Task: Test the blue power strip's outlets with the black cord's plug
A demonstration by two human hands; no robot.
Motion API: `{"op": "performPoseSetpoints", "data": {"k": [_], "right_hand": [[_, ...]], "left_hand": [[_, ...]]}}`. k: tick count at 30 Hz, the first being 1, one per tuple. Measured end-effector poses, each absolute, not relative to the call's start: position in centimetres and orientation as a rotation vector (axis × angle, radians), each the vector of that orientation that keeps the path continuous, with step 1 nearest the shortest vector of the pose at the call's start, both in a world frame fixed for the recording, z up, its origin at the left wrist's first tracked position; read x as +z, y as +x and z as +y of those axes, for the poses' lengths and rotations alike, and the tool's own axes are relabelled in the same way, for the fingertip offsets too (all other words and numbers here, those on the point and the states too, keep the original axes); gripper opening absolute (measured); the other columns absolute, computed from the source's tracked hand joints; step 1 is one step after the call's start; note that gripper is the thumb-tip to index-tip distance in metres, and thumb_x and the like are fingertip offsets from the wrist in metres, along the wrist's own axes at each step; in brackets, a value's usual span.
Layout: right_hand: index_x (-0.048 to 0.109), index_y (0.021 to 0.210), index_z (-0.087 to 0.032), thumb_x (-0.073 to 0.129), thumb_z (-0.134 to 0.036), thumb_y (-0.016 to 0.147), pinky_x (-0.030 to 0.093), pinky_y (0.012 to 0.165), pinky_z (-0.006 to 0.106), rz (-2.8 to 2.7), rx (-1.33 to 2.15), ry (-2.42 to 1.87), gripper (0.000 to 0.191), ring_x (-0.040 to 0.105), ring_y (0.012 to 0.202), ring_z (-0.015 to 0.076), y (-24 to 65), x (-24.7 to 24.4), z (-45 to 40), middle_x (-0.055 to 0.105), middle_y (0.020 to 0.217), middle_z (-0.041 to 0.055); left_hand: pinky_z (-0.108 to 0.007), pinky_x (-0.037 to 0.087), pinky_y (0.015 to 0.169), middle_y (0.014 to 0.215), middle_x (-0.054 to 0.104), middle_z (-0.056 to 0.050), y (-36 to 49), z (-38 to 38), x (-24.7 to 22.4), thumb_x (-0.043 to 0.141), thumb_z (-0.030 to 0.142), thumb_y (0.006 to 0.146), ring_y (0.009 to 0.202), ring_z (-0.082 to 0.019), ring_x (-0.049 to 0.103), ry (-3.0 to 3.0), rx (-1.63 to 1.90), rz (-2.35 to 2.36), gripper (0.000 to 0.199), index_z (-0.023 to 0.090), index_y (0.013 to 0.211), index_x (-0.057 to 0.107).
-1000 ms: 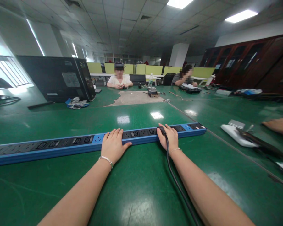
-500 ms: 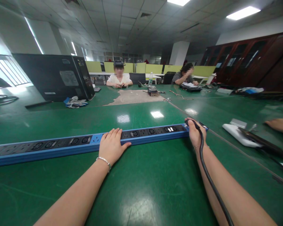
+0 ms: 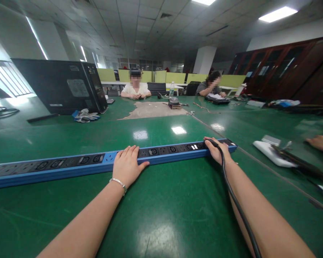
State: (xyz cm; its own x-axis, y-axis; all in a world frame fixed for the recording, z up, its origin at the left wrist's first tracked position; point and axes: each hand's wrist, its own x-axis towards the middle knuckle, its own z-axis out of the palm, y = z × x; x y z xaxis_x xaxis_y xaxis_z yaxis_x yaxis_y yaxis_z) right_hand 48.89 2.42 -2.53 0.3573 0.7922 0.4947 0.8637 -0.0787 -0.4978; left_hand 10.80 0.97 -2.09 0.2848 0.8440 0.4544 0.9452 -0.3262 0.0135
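A long blue power strip (image 3: 167, 157) with a row of black sockets lies across the green table (image 3: 172, 200). My left hand (image 3: 127, 161) rests over its middle, fingers across the top and thumb against the near side, gripping it. Near the right end of the strip, my right hand (image 3: 218, 150) is closed on the plug of a black power cord (image 3: 231, 191). The plug end is over the sockets, just right of two white labels; whether it sits in one is hidden by my fingers. The cord runs down over my right forearm.
A black computer case (image 3: 59, 86) and gloves (image 3: 85, 115) are at the back left. Two people sit across the table. A bottle (image 3: 172, 89) stands near a small device (image 3: 174, 103). White and black items (image 3: 274, 154) and another person's hand (image 3: 321, 143) are at right.
My right hand has moved left along the strip with the plug, uncovering more of the strip's right end. My left hand has stayed in place on the strip.
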Motion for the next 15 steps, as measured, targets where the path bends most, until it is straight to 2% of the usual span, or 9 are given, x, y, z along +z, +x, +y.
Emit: {"op": "performPoseSetpoints", "data": {"k": [5,8,12,15], "right_hand": [[0.061,0.114,-0.03,0.04,-0.045,0.085,0.022,0.104,0.056,-1.513,-0.202,-1.919,0.039,0.04,0.127,0.0274,48.9,-3.1,1.8,0.06,0.123,0.0023],[0.059,0.116,-0.032,0.04,-0.047,0.085,0.02,0.105,0.057,-1.498,-0.242,-1.932,0.04,0.037,0.129,0.0274,48.8,-3.5,1.5,0.056,0.128,0.0009],[0.064,0.108,-0.03,0.039,-0.046,0.086,0.015,0.105,0.059,-1.419,-0.245,-1.882,0.036,0.045,0.123,0.0254,48.2,-3.8,1.7,0.064,0.117,0.0023],[0.068,0.095,-0.028,0.043,-0.047,0.083,0.009,0.106,0.059,-1.383,-0.187,-1.761,0.033,0.053,0.113,0.0237,47.9,-3.6,2.0,0.069,0.105,0.0011]], "left_hand": [[-0.043,0.03,0.103,0.131,0.053,-0.014,10.8,0.8,-2.0,0.048,0.057,0.08,0.124,-0.029,0.044,-2.3,-0.559,-1.638,0.065,0.012,0.126,0.048],[-0.043,0.03,0.104,0.131,0.053,-0.014,10.9,0.8,-2.1,0.048,0.057,0.08,0.124,-0.028,0.043,-2.295,-0.554,-1.637,0.065,0.012,0.126,0.048],[-0.043,0.03,0.103,0.131,0.053,-0.014,10.8,0.9,-2.1,0.047,0.057,0.08,0.124,-0.028,0.044,-2.288,-0.544,-1.638,0.063,0.013,0.126,0.048],[-0.043,0.03,0.103,0.131,0.053,-0.014,10.8,1.0,-2.1,0.047,0.058,0.08,0.124,-0.029,0.044,-2.287,-0.551,-1.633,0.064,0.013,0.126,0.048]]}}
